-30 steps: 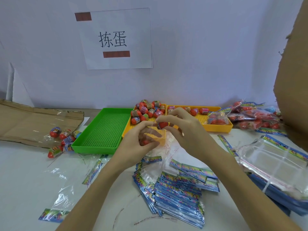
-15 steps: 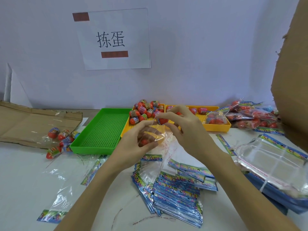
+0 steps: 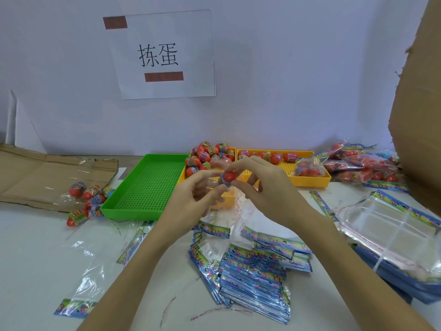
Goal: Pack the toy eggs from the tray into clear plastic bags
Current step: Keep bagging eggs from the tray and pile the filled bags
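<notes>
My right hand (image 3: 262, 187) pinches a red toy egg (image 3: 228, 177) at the mouth of a clear plastic bag (image 3: 235, 211). My left hand (image 3: 193, 201) grips that bag's upper edge, and the bag hangs down between both hands. Behind them stand two yellow trays: the left yellow tray (image 3: 232, 150) heaped with red eggs (image 3: 207, 156), the right yellow tray (image 3: 310, 181) with a few eggs and one filled bag (image 3: 309, 168). A pile of empty bags with blue printed headers (image 3: 253, 271) lies in front of me.
A green tray (image 3: 143, 187) sits left of the yellow ones. Loose eggs (image 3: 87, 194) lie by flattened cardboard (image 3: 35, 173) at the left. Filled bags (image 3: 362, 166) are stacked at the back right, a stack of clear bags (image 3: 393, 235) at the right, beside a cardboard box (image 3: 420, 103).
The egg in my right hand has shifted slightly left toward my left hand and the bag's mouth. Both hands have stayed close together above the tray's front edge.
</notes>
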The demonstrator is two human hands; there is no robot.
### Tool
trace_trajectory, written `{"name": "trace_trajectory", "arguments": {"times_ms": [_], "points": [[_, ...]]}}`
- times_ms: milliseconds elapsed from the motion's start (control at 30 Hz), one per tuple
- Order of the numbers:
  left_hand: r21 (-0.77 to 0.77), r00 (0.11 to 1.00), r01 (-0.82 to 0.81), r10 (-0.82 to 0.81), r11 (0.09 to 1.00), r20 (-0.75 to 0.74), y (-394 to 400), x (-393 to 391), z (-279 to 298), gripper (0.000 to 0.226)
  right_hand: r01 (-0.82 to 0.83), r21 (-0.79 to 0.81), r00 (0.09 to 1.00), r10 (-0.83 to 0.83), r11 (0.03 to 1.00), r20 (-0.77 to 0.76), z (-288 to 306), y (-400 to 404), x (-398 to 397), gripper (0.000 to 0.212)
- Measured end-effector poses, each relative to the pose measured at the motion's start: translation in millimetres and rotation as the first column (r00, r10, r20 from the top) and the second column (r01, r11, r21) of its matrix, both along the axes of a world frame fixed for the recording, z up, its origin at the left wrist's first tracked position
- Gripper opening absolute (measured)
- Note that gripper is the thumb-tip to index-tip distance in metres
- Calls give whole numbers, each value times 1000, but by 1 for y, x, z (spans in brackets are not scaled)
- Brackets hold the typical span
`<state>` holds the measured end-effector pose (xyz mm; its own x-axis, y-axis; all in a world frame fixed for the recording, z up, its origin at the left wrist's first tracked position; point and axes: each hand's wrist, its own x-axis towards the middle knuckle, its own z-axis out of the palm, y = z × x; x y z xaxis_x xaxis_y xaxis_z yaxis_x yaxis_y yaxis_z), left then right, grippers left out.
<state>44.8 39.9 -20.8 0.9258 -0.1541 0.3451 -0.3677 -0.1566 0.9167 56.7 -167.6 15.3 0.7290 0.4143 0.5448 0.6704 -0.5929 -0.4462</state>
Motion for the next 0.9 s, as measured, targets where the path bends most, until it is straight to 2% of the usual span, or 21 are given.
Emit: {"name": "trace_trajectory", "arguments": {"times_ms": [133, 200, 367, 500, 633, 900], "points": [[-16, 999, 39, -39, 999, -25, -1, -1, 0, 37, -47, 20, 995, 49, 999, -90, -3, 1, 1, 13], [-38, 998, 48, -49, 998, -31, -1, -1, 0, 35, -75, -17, 992, 73, 997, -100, -3, 2, 0, 19], [-71, 996, 43, -48, 997, -76, -1, -2, 2, 35, -128, 63, 970, 138, 990, -201, -2, 5, -3, 36], [-115, 992, 41, -55, 993, -116, 0, -3, 4, 35, -109, -9, 968, 104, 994, -230, -9, 7, -2, 17], [-91, 993, 39, -49, 995, -110, 3, -3, 4, 30, -117, 9, 951, 115, 993, -288, -18, 9, 0, 22], [-29, 997, 48, -50, 998, -60, -1, -4, 2, 31, -254, 144, 826, 292, 956, -483, -17, 8, 0, 21]]}}
